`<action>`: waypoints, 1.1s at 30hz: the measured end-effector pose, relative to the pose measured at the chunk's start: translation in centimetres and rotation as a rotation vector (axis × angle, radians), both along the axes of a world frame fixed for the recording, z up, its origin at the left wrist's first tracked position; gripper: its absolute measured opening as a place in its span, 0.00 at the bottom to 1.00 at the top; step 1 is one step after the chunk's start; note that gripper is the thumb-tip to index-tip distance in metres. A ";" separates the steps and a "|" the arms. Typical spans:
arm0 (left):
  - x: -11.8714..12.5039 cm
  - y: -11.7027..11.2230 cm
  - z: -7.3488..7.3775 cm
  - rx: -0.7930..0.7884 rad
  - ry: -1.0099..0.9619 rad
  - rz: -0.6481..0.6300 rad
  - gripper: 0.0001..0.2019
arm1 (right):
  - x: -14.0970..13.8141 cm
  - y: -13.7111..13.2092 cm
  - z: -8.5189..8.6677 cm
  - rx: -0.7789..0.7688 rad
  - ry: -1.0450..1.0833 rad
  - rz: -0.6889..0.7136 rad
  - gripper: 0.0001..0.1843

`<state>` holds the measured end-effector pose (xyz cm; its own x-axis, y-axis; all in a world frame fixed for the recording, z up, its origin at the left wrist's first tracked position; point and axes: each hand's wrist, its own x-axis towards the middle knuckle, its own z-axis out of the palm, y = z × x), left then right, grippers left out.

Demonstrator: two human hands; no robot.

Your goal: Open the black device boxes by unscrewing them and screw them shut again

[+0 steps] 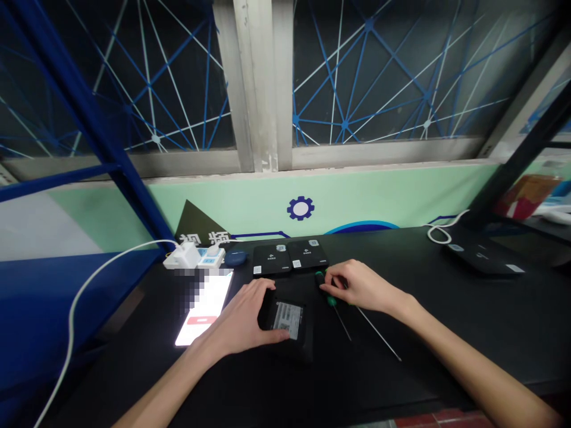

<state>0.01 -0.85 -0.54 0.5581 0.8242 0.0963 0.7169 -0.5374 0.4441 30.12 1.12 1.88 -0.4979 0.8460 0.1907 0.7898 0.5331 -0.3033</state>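
My left hand point(243, 318) holds a black set-top-style box point(307, 333), thumb at its near edge and fingers at its far left edge. A white printed label point(286, 320) faces up on the box. To its right, my right hand point(357, 285) has its fingers closed at a green-and-black screwdriver point(331, 300), whose shaft points toward the near right. From under the same hand comes a second, longer screwdriver shaft point(379, 334); its handle is hidden. Which of the two the fingers grip is hard to see.
Two flat black boxes point(271, 260) lie side by side farther back, another black box point(484, 260) at the right. A lit phone point(207, 309) lies beside my left forearm. A power strip point(212, 258) with white plugs, a cable point(74, 297) and a dark blue case point(235, 257) are behind.
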 end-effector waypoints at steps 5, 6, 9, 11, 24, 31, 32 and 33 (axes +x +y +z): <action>0.1 0.2 -0.6 0.014 -0.016 0.002 0.39 | -1.1 -0.7 -0.4 0.074 0.034 0.074 0.09; 0.2 0.3 -0.7 0.021 -0.020 0.001 0.38 | -1.3 -0.9 -0.5 0.060 0.038 0.094 0.10; 0.6 0.3 -0.9 0.042 -0.048 0.034 0.36 | -1.8 -1.4 -0.7 0.028 0.035 0.128 0.18; 0.9 0.2 -0.9 0.071 -0.083 0.064 0.35 | -2.1 -1.6 -0.8 0.010 0.045 0.136 0.22; 1.1 -0.8 0.4 0.138 -0.374 0.103 0.20 | -2.4 -2.2 -0.6 -0.003 0.505 0.275 0.17; 1.0 -0.6 0.9 -0.027 -0.295 0.041 0.17 | -2.5 -2.5 -0.5 0.078 0.380 0.305 0.13; 1.0 -0.6 0.8 -0.047 -0.285 0.034 0.18 | -2.5 -2.6 -0.4 0.068 0.352 0.303 0.13; 0.9 -0.6 0.7 -0.059 -0.277 0.025 0.21 | -2.4 -2.7 -0.2 0.055 0.320 0.298 0.12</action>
<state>0.92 -1.40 0.19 0.4966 0.8461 0.1938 0.5769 -0.4886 0.6546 27.68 -1.54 1.69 -0.6269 0.6590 0.4157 0.4703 0.7454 -0.4724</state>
